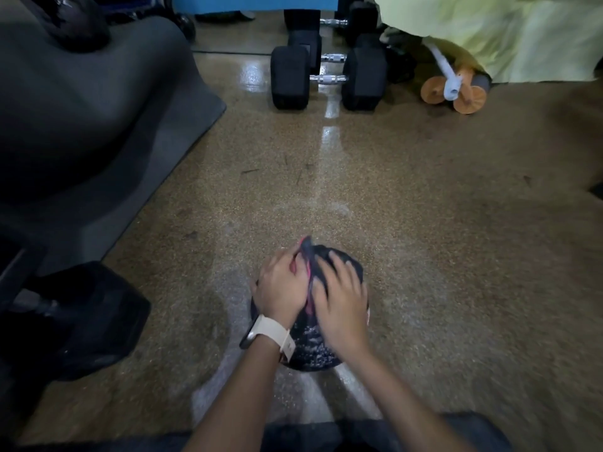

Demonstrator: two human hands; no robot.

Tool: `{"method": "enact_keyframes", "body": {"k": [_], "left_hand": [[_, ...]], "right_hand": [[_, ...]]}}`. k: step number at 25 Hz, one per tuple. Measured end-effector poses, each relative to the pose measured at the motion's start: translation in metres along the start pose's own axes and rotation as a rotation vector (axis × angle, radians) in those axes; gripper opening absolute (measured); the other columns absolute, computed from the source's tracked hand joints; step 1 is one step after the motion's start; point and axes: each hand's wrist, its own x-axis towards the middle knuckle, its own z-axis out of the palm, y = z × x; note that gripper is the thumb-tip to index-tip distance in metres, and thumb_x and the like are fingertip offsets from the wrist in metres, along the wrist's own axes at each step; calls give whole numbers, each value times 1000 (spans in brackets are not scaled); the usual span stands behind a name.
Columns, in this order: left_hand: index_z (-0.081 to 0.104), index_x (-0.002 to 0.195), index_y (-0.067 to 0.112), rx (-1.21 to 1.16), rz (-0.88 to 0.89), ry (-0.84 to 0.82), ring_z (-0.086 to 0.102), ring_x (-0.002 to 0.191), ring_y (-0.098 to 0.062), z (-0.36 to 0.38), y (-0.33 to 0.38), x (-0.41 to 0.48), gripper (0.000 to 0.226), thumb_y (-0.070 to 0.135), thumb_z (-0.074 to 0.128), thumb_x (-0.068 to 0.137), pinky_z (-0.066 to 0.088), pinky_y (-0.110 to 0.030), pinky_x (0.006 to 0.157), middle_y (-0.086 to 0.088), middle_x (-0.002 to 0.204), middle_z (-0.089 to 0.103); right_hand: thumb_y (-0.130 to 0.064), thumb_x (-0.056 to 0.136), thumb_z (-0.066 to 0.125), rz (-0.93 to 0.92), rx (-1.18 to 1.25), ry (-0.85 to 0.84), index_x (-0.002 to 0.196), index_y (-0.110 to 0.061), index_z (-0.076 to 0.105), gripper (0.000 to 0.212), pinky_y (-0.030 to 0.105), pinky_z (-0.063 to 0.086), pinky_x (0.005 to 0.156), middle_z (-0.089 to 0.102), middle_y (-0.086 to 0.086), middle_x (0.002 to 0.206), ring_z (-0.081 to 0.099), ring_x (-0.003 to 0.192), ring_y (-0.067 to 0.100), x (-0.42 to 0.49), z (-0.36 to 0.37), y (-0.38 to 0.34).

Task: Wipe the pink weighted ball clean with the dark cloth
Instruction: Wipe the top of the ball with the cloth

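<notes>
Wiping in full swing, we curl our left hand (280,285) round the pink weighted ball (308,274) on the floor (424,256), our right hand (342,298) pressing the dark cloth (342,261) over it with spread fingers, and we judge it only partly done.

The cloth (354,270) covers the ball (308,272) at the floor's (424,256) near middle, under the left hand (282,282) and right hand (342,301). Dumbbells (326,79) stand far behind; a mat (130,158) lies left.

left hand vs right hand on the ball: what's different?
The left hand wears a pale watch; the right hand has a bare wrist. The right hand lies spread flat on the dark cloth; the left hand sits at the cloth's edge, beside an exposed strip of the pink ball. Both rest on top of the ball.
</notes>
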Motion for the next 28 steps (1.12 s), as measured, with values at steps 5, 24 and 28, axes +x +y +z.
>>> {"method": "enact_keyframes", "body": {"k": [5, 24, 28], "left_hand": [[68, 123, 39, -70, -65, 32, 58, 128, -28, -1, 1, -6, 52, 54, 34, 86, 43, -54, 110, 6, 135, 66], [44, 152, 33, 229, 149, -53, 32, 152, -20, 1, 12, -11, 65, 49, 14, 96, 25, -58, 122, 9, 160, 43], [48, 148, 40, 256, 175, -7, 35, 150, -19, 4, 15, -26, 78, 62, 5, 86, 26, -51, 122, 13, 158, 45]], "right_hand": [[-47, 97, 20, 80, 33, -111, 132, -30, 46, 47, 52, 28, 112, 42, 0, 143, 37, 136, 24, 41, -11, 11], [-45, 97, 22, -19, 41, -44, 127, -28, 49, 45, 40, 42, 97, 52, -4, 131, 50, 122, 17, 31, -13, 26], [-48, 93, 18, 138, 150, -45, 119, -34, 55, 47, 49, 42, 100, 57, -2, 129, 52, 122, 22, 50, -10, 29]]}}
